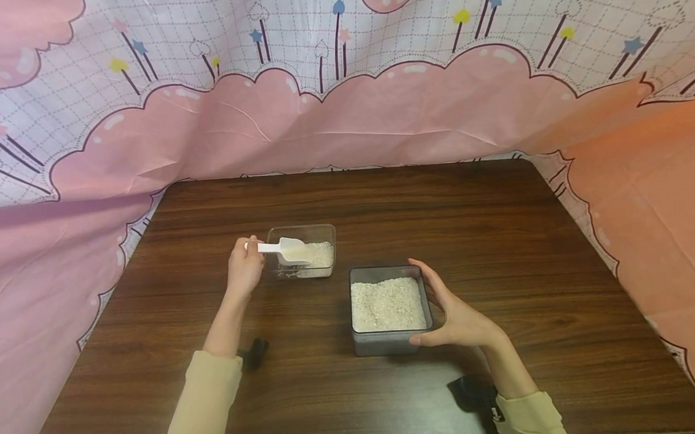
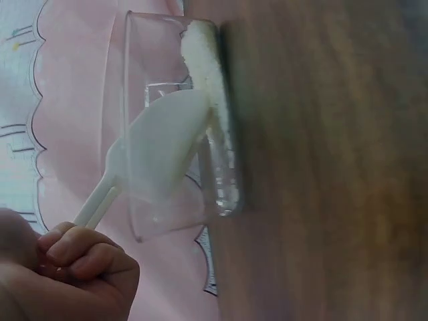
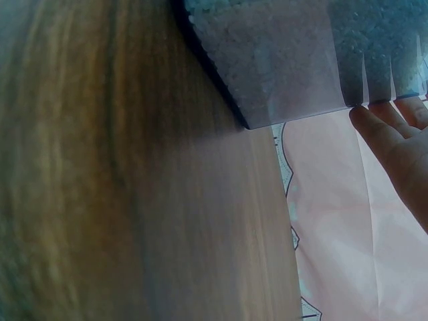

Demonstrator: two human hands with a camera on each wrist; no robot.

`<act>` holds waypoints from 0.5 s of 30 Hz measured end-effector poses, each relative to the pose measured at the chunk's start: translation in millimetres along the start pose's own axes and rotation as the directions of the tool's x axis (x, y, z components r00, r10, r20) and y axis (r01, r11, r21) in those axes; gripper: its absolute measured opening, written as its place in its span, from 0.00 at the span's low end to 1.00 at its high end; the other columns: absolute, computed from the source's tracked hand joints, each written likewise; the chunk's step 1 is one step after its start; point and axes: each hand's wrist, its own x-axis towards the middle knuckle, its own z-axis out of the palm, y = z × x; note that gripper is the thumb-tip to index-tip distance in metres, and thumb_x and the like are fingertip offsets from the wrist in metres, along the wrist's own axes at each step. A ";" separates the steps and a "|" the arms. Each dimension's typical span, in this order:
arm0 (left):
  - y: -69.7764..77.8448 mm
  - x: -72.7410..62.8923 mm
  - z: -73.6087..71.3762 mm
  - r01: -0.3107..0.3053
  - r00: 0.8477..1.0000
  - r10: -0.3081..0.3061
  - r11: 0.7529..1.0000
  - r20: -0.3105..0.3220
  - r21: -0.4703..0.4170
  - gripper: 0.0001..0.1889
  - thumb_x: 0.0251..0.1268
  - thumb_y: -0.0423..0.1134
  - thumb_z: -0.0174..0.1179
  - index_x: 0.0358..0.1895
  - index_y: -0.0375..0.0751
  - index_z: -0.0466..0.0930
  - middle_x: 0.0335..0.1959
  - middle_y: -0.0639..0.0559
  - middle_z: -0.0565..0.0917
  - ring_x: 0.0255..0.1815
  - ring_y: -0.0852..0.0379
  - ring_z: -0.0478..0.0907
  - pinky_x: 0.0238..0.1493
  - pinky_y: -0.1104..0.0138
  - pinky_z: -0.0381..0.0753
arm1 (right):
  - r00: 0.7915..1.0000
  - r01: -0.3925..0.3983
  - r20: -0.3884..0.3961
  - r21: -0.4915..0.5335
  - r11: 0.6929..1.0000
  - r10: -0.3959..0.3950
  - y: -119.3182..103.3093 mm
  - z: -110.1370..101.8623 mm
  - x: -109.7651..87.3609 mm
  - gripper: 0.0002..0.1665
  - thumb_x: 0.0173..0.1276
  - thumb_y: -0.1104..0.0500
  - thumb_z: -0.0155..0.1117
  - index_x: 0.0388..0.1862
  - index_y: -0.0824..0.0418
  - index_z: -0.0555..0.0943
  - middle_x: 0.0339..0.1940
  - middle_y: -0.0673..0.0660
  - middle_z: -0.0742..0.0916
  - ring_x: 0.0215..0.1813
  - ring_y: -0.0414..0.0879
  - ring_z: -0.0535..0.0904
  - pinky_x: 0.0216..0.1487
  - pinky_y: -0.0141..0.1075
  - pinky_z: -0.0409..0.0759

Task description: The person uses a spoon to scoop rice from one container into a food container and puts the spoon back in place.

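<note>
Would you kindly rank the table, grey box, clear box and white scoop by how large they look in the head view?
Largest to smallest:
table, by far
grey box
clear box
white scoop, its handle partly hidden

On the brown wood table (image 1: 439, 201): a clear box (image 1: 318, 234) farther back, and to its right, nearer, a gray box (image 1: 385, 344).

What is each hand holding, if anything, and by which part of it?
The left hand grips the white plastic scoop by its handle. The right hand holds the grey see-through square container around its right side.
</note>
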 end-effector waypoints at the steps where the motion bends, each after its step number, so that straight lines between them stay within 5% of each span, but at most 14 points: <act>1: 2.1 0.9 0.2 -0.014 1.000 0.014 0.999 0.011 0.029 0.20 0.81 0.42 0.37 0.48 0.26 0.71 0.23 0.51 0.69 0.19 0.60 0.62 0.22 0.70 0.62 | 1.000 0.000 0.000 0.000 1.000 0.000 -0.1 0.0 0.0 0.72 0.46 0.61 0.82 0.79 0.43 0.42 0.77 0.66 0.51 0.77 0.62 0.46 0.68 0.67 0.50; 5: 13.4 2.8 2.2 -0.101 0.994 0.094 0.982 0.046 0.159 0.20 0.81 0.42 0.37 0.48 0.26 0.72 0.27 0.43 0.74 0.20 0.57 0.63 0.23 0.67 0.63 | 1.000 0.001 0.001 -0.002 1.000 -0.001 -0.5 -0.1 0.1 0.72 0.46 0.61 0.82 0.79 0.42 0.43 0.77 0.66 0.51 0.77 0.62 0.45 0.68 0.67 0.50; 8: 25.3 1.5 4.4 -0.195 0.980 0.173 0.938 0.102 0.287 0.19 0.80 0.41 0.37 0.48 0.26 0.71 0.27 0.40 0.77 0.20 0.56 0.66 0.21 0.66 0.65 | 1.000 0.000 0.002 -0.001 1.000 0.000 -0.7 -0.1 0.1 0.72 0.46 0.61 0.82 0.79 0.42 0.43 0.77 0.65 0.52 0.77 0.61 0.45 0.69 0.67 0.50; 11: 39.3 -3.4 6.4 -0.320 0.943 0.248 0.854 0.221 0.410 0.18 0.80 0.40 0.37 0.48 0.25 0.69 0.19 0.45 0.74 0.15 0.57 0.65 0.16 0.67 0.64 | 1.000 -0.003 0.003 0.002 1.000 0.003 -0.8 -0.1 -0.2 0.72 0.46 0.61 0.82 0.79 0.42 0.43 0.78 0.63 0.52 0.77 0.61 0.45 0.69 0.67 0.50; 15: 54.7 -10.8 9.3 -0.490 0.863 0.306 0.703 0.403 0.516 0.15 0.81 0.40 0.38 0.47 0.28 0.67 0.12 0.53 0.66 0.11 0.60 0.59 0.13 0.69 0.59 | 1.000 -0.008 0.004 0.001 1.000 0.008 -1.1 0.1 -0.3 0.72 0.46 0.61 0.82 0.79 0.44 0.42 0.78 0.64 0.52 0.77 0.61 0.45 0.68 0.67 0.50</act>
